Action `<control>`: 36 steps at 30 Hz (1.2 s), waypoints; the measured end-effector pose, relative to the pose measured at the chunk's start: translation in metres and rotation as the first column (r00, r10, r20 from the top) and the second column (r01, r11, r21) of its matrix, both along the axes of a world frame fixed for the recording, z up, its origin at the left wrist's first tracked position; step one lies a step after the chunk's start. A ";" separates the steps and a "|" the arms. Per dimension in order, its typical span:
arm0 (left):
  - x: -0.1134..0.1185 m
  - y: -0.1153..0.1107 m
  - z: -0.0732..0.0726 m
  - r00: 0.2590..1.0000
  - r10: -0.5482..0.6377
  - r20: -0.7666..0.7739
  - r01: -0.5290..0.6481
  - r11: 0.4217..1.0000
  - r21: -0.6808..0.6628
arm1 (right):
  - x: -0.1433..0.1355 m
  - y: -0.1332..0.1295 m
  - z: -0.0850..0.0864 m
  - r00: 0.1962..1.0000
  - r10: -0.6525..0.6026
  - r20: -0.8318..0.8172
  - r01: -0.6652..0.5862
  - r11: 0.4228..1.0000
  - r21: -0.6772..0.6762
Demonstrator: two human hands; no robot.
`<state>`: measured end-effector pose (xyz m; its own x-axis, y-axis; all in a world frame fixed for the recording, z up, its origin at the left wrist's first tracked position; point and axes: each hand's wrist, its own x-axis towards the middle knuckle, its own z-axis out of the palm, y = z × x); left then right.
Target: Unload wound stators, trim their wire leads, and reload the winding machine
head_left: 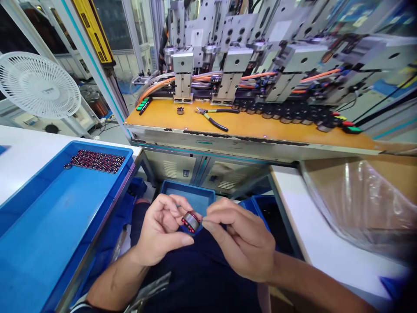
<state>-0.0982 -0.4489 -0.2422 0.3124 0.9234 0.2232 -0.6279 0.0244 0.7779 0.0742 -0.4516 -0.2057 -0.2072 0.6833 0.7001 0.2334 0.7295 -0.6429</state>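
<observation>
My left hand (163, 226) holds a small round part (191, 222) between thumb and fingers, above my lap. The part has a grey metal band and red and black pieces around its face. Close beside its right edge is my right hand (239, 237), thumb and index finger pinched together. Whatever lies between those fingertips is too small to make out. Behind and below both hands sits a blue bin (203, 194).
On the left, a blue tray (42, 234) holds many small red and black parts (97, 161). Pliers (216, 118), a single round part (180, 111) and a row of dark parts (286, 114) lie on the orange bench (163, 117), before the machine. Plastic sheeting (365, 200) lies right.
</observation>
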 end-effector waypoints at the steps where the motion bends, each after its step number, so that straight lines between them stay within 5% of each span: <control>1: 0.000 0.001 0.001 1.000 -0.020 0.014 0.020 0.999 -0.031 | 0.001 0.002 0.000 1.000 0.025 0.009 -0.025 0.999 0.027; 7: -0.001 0.007 -0.001 0.976 -0.215 -0.037 0.206 0.963 -0.173 | 0.006 0.008 0.000 0.994 0.099 0.055 -0.103 0.991 0.085; 13: -0.004 0.005 -0.007 0.963 -0.267 -0.025 0.262 0.957 -0.126 | 0.007 0.006 -0.004 0.995 0.069 0.074 -0.074 0.994 0.076; 19: 0.000 0.004 -0.004 0.992 0.000 -0.127 0.009 0.998 0.065 | 0.000 -0.002 0.000 0.999 -0.004 0.039 0.002 0.999 0.032; 22: 0.000 0.006 -0.005 0.961 0.196 -0.196 -0.153 0.964 0.216 | -0.007 -0.010 0.003 0.998 -0.047 -0.052 0.038 0.985 -0.166; 24: -0.001 0.008 -0.006 0.940 0.268 -0.210 -0.205 0.938 0.278 | -0.010 -0.014 0.004 0.992 -0.029 -0.126 -0.025 0.914 -0.404; 28: -0.003 0.012 -0.008 0.926 0.312 -0.212 -0.237 0.918 0.317 | -0.011 -0.017 -0.002 0.945 0.004 -0.326 -0.259 0.616 -0.744; 32: -0.003 0.016 -0.007 0.931 0.313 -0.188 -0.232 0.904 0.360 | -0.013 -0.014 -0.010 0.875 -0.022 -0.484 -0.435 0.406 -0.804; 36: -0.005 0.018 -0.004 0.933 0.319 -0.169 -0.229 0.884 0.407 | -0.016 -0.010 -0.015 0.819 -0.025 -0.573 -0.538 0.317 -0.781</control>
